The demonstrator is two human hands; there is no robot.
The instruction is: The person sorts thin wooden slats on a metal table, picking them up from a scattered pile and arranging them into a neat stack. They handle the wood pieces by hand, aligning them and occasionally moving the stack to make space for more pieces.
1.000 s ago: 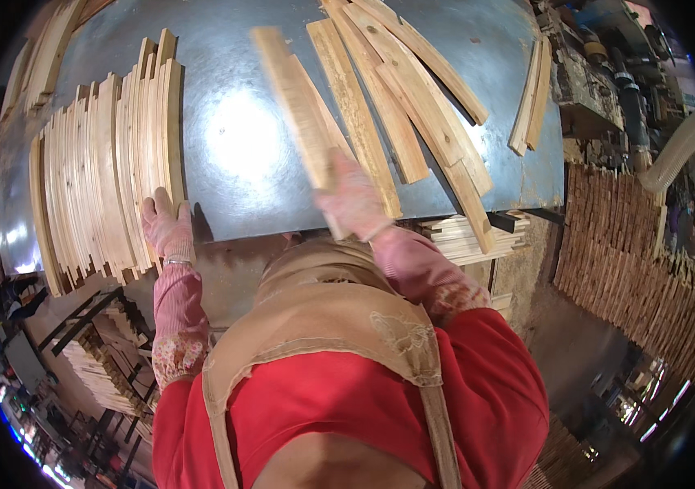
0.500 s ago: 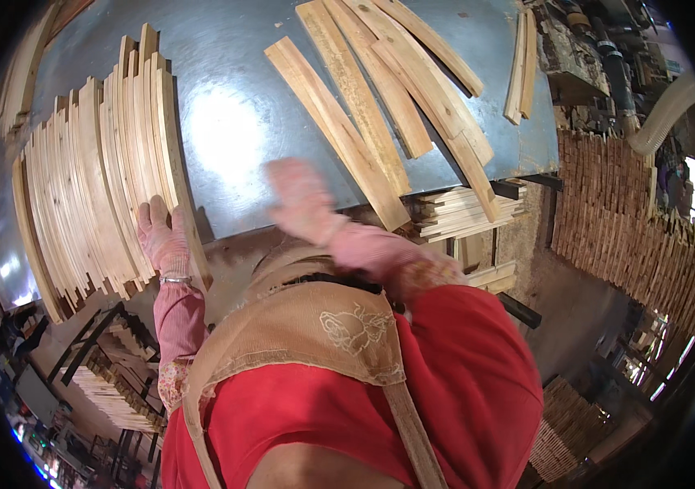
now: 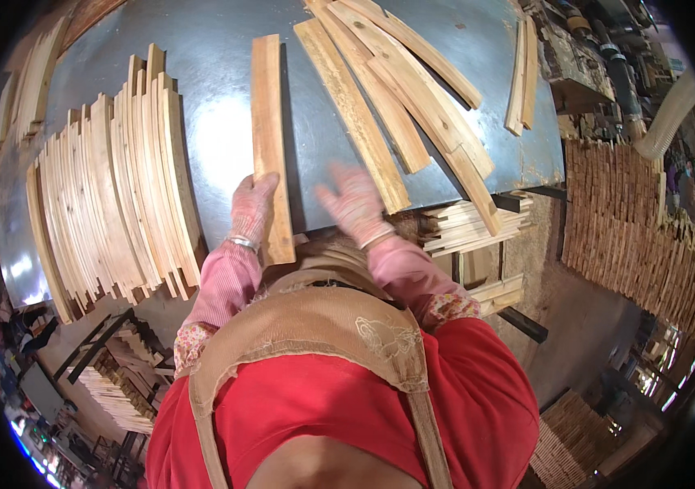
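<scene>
My left hand (image 3: 253, 209) grips a wooden board (image 3: 266, 106) near its near end, with the thumb over its top face. The board lies lengthwise on the metal tabletop (image 3: 315, 138), its near end reaching past the front edge. My right hand (image 3: 352, 200) is apart from that board, empty, with fingers spread over the table's front edge. Just right of it lies a rough-faced board (image 3: 353, 114). Further right, several more boards (image 3: 421, 106) fan out and overlap. On the left, a row of narrow strips (image 3: 111, 187) stands packed side by side.
Two short strips (image 3: 520, 77) lie at the table's right end, and more boards (image 3: 37, 73) at its far left. Stacked wood (image 3: 478, 220) sits under the front edge beside a black bar (image 3: 522, 324). A large timber stack (image 3: 633, 236) and a hose (image 3: 669, 118) are at right.
My left hand has left the packed row and now grips a board, which has shifted left and straightened, away from the fanned ones. My right hand has moved right and slowed.
</scene>
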